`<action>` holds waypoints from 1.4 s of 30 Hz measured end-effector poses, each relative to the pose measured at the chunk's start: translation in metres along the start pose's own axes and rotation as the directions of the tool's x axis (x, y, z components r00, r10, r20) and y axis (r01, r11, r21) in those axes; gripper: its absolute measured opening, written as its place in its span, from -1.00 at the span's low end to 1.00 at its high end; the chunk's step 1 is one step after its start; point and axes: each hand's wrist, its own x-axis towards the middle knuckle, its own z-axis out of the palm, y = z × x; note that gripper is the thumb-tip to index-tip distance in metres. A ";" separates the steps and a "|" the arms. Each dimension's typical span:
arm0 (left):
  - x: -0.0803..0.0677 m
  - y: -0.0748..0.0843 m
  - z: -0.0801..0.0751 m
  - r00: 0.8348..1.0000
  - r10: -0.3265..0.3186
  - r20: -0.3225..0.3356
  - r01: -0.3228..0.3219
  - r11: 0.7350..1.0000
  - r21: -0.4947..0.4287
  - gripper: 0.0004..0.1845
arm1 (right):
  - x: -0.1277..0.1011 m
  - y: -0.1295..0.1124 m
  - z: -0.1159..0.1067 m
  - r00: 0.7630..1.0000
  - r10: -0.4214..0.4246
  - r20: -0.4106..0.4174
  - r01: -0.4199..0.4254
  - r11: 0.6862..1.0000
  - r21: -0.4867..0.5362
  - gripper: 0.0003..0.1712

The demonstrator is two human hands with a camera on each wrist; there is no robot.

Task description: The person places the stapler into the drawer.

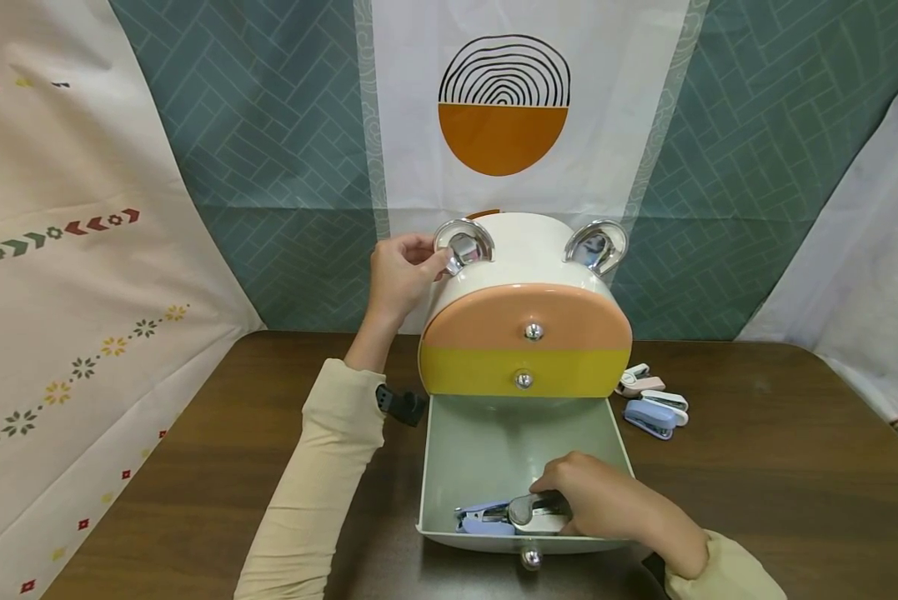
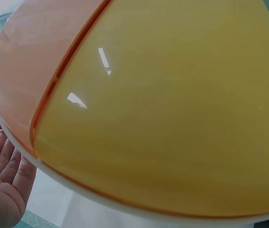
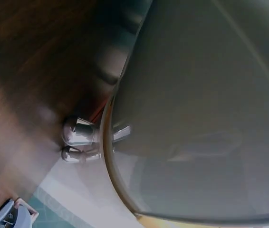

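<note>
Right hand (image 1: 602, 497) grips a white stapler (image 1: 536, 525) beneath it in a drawer (image 1: 494, 429), by the front edge; left hand (image 1: 402, 277) pinches a silver ear (image 1: 469, 228).

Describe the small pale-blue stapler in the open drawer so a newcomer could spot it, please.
Find the white, round-topped cabinet with two silver ears, then its open, pale-green bottom drawer. Inside the drawer's front edge, left of the person's right hand, lies the small pale-blue stapler. Its blue body sets it apart from the grey-and-white stapler beside it, in that hand.
</note>
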 end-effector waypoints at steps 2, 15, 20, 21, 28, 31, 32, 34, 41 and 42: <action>0.000 0.000 0.000 1.000 0.000 -0.001 0.000 1.000 -0.003 -0.82 | -0.001 0.001 0.000 1.000 0.008 0.006 -0.008 1.000 0.028 -0.54; -0.001 0.001 0.000 1.000 -0.015 0.005 0.015 0.999 -0.037 -0.82 | -0.040 0.019 -0.035 0.964 0.025 -0.266 0.029 0.980 0.198 -0.57; -0.001 0.002 0.000 1.000 -0.017 0.004 0.017 0.999 -0.045 -0.81 | -0.060 0.034 -0.045 0.883 0.073 -0.464 0.013 0.983 0.181 -0.56; -0.001 0.002 0.000 1.000 -0.018 0.004 0.018 0.999 -0.045 -0.81 | -0.064 0.039 -0.047 0.868 0.093 -0.488 0.005 0.981 0.196 -0.55; -0.001 0.002 -0.001 1.000 -0.031 0.004 0.031 0.999 -0.037 -0.81 | -0.082 0.078 -0.047 0.802 0.330 -0.498 -0.187 0.930 0.315 -0.57; -0.001 0.002 -0.001 0.999 -0.032 0.004 0.032 0.999 -0.032 -0.81 | -0.086 0.094 -0.043 0.787 0.388 -0.480 -0.258 0.914 0.314 -0.56; -0.001 0.002 -0.001 0.999 -0.033 0.004 0.033 0.999 -0.031 -0.81 | -0.086 0.100 -0.042 0.784 0.398 -0.476 -0.274 0.910 0.311 -0.56; -0.001 0.002 -0.001 0.999 -0.032 0.004 0.032 0.999 -0.025 -0.81 | -0.087 0.109 -0.039 0.782 0.424 -0.457 -0.308 0.900 0.308 -0.55; -0.001 0.001 0.000 1.000 -0.029 0.004 0.029 0.999 -0.028 -0.81 | -0.084 0.133 -0.030 0.779 0.509 -0.365 -0.453 0.860 0.234 -0.51; -0.001 0.001 0.000 1.000 -0.029 0.004 0.029 0.999 -0.030 -0.81 | -0.084 0.135 -0.029 0.780 0.516 -0.355 -0.465 0.857 0.224 -0.50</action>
